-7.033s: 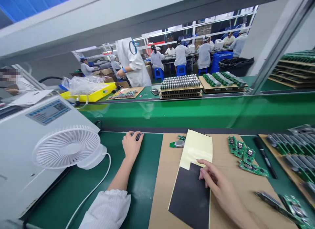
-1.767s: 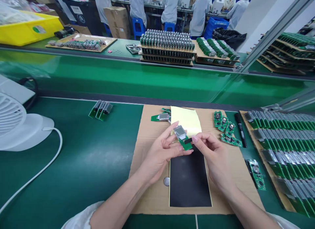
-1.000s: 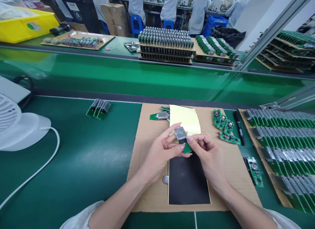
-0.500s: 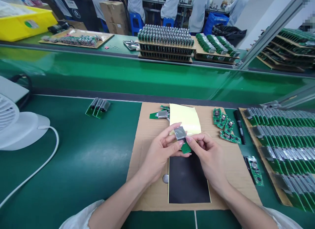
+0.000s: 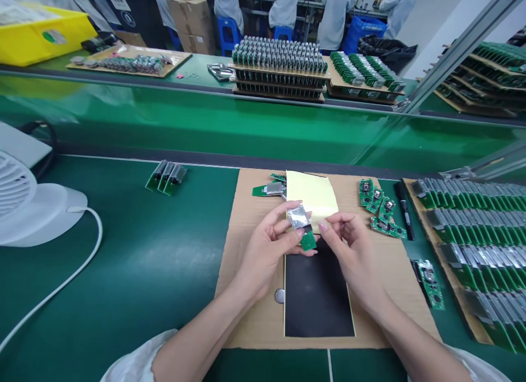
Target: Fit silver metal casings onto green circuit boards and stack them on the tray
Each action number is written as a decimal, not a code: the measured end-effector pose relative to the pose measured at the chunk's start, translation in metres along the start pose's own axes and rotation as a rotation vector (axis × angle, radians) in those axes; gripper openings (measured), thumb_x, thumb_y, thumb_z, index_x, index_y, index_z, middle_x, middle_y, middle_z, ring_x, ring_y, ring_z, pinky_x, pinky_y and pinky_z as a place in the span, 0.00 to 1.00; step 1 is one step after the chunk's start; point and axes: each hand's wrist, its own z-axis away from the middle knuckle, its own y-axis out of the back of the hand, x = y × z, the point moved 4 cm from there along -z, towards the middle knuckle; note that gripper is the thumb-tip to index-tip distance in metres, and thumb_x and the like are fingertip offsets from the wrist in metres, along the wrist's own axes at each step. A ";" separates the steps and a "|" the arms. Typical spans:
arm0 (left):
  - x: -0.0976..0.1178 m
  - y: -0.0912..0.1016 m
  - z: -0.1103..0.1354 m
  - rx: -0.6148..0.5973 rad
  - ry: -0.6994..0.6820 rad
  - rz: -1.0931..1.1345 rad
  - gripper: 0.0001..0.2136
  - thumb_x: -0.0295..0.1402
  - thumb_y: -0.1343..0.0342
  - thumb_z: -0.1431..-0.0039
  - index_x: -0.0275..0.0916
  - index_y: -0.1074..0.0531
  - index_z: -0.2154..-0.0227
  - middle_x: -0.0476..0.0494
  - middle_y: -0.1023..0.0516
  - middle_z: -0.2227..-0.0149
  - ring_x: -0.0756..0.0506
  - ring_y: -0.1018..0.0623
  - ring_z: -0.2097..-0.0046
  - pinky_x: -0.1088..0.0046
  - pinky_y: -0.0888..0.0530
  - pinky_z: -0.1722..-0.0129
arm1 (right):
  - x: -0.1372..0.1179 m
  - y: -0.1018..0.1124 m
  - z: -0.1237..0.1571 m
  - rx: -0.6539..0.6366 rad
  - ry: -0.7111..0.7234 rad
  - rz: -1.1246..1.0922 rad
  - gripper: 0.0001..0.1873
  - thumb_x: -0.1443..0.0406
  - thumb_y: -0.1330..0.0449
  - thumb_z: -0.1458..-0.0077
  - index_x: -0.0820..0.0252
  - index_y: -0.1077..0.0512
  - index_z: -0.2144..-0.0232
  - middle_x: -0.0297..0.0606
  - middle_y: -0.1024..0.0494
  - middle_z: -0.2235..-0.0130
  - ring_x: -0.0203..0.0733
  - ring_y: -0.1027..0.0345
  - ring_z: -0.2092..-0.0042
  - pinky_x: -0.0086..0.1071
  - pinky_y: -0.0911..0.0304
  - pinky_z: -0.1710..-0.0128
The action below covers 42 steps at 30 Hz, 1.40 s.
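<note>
My left hand holds a small green circuit board with a display module between thumb and fingers. The module's shiny silver face is tilted up, and a black strip crosses the board below it. Just to the right, my right hand has thumb and forefinger brought together in a pinch, apart from the board. Whether something small sits between those fingertips is hidden. Under both hands lies a black sheet with pale yellow edges; its yellow backing paper is folded up behind the board.
Cardboard covers the middle of the green bench, with a round silver disc on it. Loose circuit boards, a black marker and a tray of display boards stand right. A white fan stands left; a glass partition runs behind.
My right hand has drawn slightly away from the board it was touching. The board has turned a little in my left hand, and its display now catches the light.
</note>
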 end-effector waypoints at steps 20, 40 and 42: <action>-0.001 0.003 -0.004 -0.083 0.042 0.021 0.26 0.27 0.40 0.42 0.44 0.36 0.41 0.42 0.20 0.51 0.43 0.19 0.55 0.67 0.20 0.60 | -0.001 -0.012 0.001 -0.290 -0.158 -0.122 0.14 0.52 0.38 0.45 0.56 0.27 0.71 0.31 0.27 0.72 0.36 0.35 0.71 0.30 0.39 0.72; 0.000 0.003 -0.006 -0.158 0.050 -0.046 0.21 0.27 0.40 0.42 0.42 0.32 0.46 0.43 0.18 0.55 0.43 0.18 0.58 0.65 0.20 0.58 | -0.003 -0.005 -0.008 -0.308 -0.180 -0.144 0.17 0.51 0.34 0.51 0.55 0.29 0.79 0.30 0.30 0.76 0.37 0.39 0.72 0.31 0.40 0.70; 0.001 0.002 -0.005 -0.141 0.043 -0.028 0.23 0.26 0.40 0.43 0.43 0.33 0.44 0.42 0.19 0.53 0.43 0.19 0.56 0.65 0.20 0.58 | -0.003 -0.005 -0.007 -0.339 -0.200 -0.137 0.16 0.52 0.35 0.49 0.55 0.28 0.77 0.31 0.29 0.75 0.38 0.37 0.71 0.32 0.38 0.68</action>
